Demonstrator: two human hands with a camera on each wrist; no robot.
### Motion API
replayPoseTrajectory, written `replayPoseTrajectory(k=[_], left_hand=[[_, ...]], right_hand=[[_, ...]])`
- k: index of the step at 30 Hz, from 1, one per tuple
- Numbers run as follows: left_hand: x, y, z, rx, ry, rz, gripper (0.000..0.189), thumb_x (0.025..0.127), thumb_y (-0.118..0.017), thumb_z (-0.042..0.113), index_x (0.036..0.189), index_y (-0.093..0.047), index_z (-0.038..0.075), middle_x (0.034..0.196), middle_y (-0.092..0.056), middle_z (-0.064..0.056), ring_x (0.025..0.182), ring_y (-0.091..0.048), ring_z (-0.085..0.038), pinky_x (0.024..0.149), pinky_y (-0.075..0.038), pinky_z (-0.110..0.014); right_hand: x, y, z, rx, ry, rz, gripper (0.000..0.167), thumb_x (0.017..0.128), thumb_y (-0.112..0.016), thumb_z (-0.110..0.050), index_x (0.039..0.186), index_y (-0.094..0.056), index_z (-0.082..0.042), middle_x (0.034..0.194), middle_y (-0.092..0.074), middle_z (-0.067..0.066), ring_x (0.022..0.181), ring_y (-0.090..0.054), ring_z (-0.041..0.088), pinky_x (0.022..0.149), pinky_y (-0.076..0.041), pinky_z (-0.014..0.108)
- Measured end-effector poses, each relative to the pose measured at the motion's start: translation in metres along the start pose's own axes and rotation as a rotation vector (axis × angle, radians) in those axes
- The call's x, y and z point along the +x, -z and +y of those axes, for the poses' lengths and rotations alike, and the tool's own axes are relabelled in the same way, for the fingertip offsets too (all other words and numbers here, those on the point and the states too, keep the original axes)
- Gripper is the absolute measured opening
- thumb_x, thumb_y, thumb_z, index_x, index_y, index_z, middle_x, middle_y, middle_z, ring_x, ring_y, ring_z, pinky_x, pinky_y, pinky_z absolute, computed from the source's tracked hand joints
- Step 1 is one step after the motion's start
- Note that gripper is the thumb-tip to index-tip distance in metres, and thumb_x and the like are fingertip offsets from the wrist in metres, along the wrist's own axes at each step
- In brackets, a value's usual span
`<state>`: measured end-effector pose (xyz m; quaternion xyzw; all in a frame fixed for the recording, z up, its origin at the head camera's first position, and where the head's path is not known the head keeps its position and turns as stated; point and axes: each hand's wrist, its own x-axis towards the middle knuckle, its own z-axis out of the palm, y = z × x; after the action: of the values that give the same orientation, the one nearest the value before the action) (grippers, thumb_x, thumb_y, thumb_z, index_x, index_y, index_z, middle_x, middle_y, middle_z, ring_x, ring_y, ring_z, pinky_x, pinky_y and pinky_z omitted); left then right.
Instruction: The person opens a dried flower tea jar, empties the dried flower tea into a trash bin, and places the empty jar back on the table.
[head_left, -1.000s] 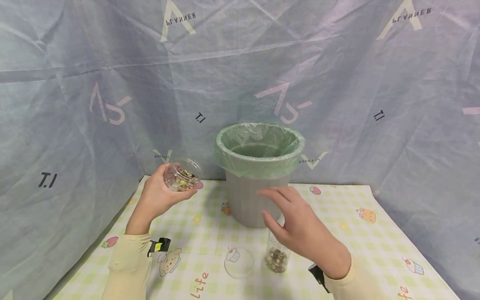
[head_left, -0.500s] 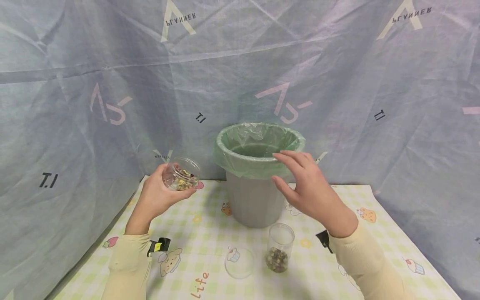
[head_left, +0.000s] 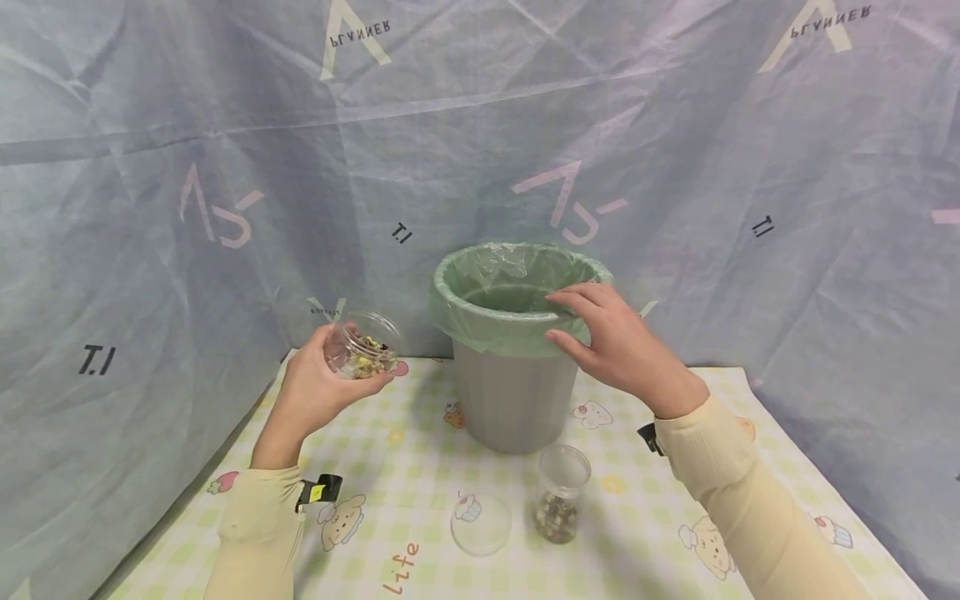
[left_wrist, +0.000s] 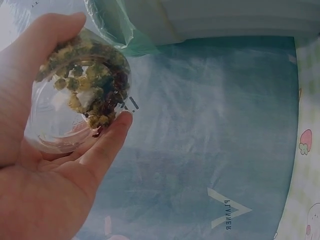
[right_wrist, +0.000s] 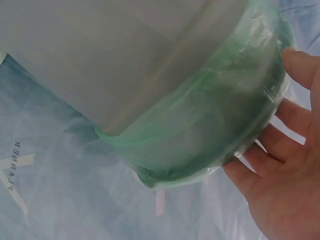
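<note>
In the head view my left hand grips a clear plastic jar by its side, tilted with its mouth facing up and toward the right. Dried flowers, yellowish and dark red, lie in the jar, as the left wrist view also shows. At the bin's right side my right hand straddles the rim, fingers over the top edge and thumb on the outer side. A thin green liner covers the rim of the grey bin. The right wrist view hides the fingertips behind the rim; firm contact is unclear.
A second clear jar with dried flowers at its bottom stands uncovered in front of the bin. Left of it lies a clear round lid. Checked cloth covers the table; grey-blue curtains hang behind and at both sides.
My right hand has risen from above the standing jar to the bin's rim, uncovering that jar. The left hand and its jar have stayed almost still.
</note>
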<state>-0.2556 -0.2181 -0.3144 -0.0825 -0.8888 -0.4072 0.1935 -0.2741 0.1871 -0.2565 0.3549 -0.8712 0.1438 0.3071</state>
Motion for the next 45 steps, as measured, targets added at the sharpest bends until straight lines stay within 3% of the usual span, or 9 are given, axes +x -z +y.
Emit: replayPoseTrajectory(k=[6, 12, 18, 25, 33, 38, 45], left_hand=[[-0.002, 0.003, 0.004, -0.002, -0.005, 0.025, 0.085, 0.074, -0.088, 0.058, 0.140, -0.052, 0.016, 0.128, -0.057, -0.013, 0.122, -0.056, -0.037, 0.095, -0.048, -0.056], [-0.001, 0.005, 0.008, -0.024, -0.007, 0.030, 0.091, 0.075, -0.088, 0.057, 0.146, -0.048, 0.015, 0.137, -0.055, -0.014, 0.132, -0.053, -0.042, 0.100, -0.047, -0.062], [0.005, 0.008, 0.021, -0.045, -0.022, 0.061, 0.096, 0.074, -0.089, 0.056, 0.147, -0.047, 0.012, 0.143, -0.055, -0.013, 0.132, -0.054, -0.039, 0.102, -0.047, -0.059], [0.017, 0.008, 0.044, -0.043, -0.061, 0.090, 0.093, 0.072, -0.090, 0.056, 0.144, -0.050, 0.012, 0.137, -0.060, -0.010, 0.126, -0.059, -0.034, 0.101, -0.048, -0.056], [0.032, 0.001, 0.071, -0.055, -0.093, 0.054, 0.095, 0.073, -0.089, 0.057, 0.145, -0.046, 0.012, 0.140, -0.057, -0.009, 0.130, -0.056, -0.030, 0.103, -0.048, -0.054], [0.047, -0.006, 0.088, -0.046, -0.122, 0.031, 0.097, 0.073, -0.089, 0.056, 0.147, -0.044, 0.012, 0.143, -0.055, -0.008, 0.133, -0.055, -0.029, 0.105, -0.048, -0.053], [0.072, -0.018, 0.108, -0.026, -0.177, 0.013, 0.095, 0.069, -0.094, 0.047, 0.144, -0.048, 0.011, 0.136, -0.059, -0.006, 0.125, -0.059, -0.025, 0.102, -0.050, -0.047]], right_hand=[[0.001, -0.003, 0.000, -0.009, -0.017, -0.032, 0.041, 0.097, -0.074, -0.024, 0.134, -0.066, -0.008, 0.125, -0.069, 0.009, 0.120, -0.062, 0.030, 0.100, -0.051, 0.049], [0.001, -0.008, 0.001, -0.024, 0.003, 0.028, 0.033, 0.096, -0.075, -0.014, 0.127, -0.070, -0.006, 0.114, -0.072, 0.008, 0.111, -0.064, 0.029, 0.093, -0.053, 0.046], [-0.001, -0.013, 0.001, -0.030, 0.001, 0.079, 0.030, 0.093, -0.078, -0.013, 0.123, -0.072, -0.008, 0.110, -0.073, 0.005, 0.107, -0.065, 0.027, 0.090, -0.054, 0.044], [-0.001, -0.013, -0.001, -0.018, -0.024, 0.085, 0.030, 0.092, -0.079, -0.012, 0.122, -0.074, -0.008, 0.109, -0.074, 0.007, 0.107, -0.065, 0.028, 0.090, -0.054, 0.045], [0.000, -0.013, -0.002, -0.023, -0.045, 0.073, 0.030, 0.093, -0.078, -0.012, 0.121, -0.074, -0.006, 0.111, -0.074, 0.008, 0.108, -0.066, 0.029, 0.092, -0.054, 0.045], [0.000, -0.014, -0.003, -0.017, -0.052, 0.086, 0.029, 0.092, -0.078, -0.011, 0.120, -0.074, -0.004, 0.110, -0.074, 0.009, 0.105, -0.066, 0.029, 0.089, -0.055, 0.045], [-0.001, -0.015, -0.004, -0.030, -0.052, 0.092, 0.028, 0.092, -0.078, -0.012, 0.120, -0.074, -0.005, 0.110, -0.074, 0.008, 0.104, -0.066, 0.028, 0.086, -0.056, 0.044]])
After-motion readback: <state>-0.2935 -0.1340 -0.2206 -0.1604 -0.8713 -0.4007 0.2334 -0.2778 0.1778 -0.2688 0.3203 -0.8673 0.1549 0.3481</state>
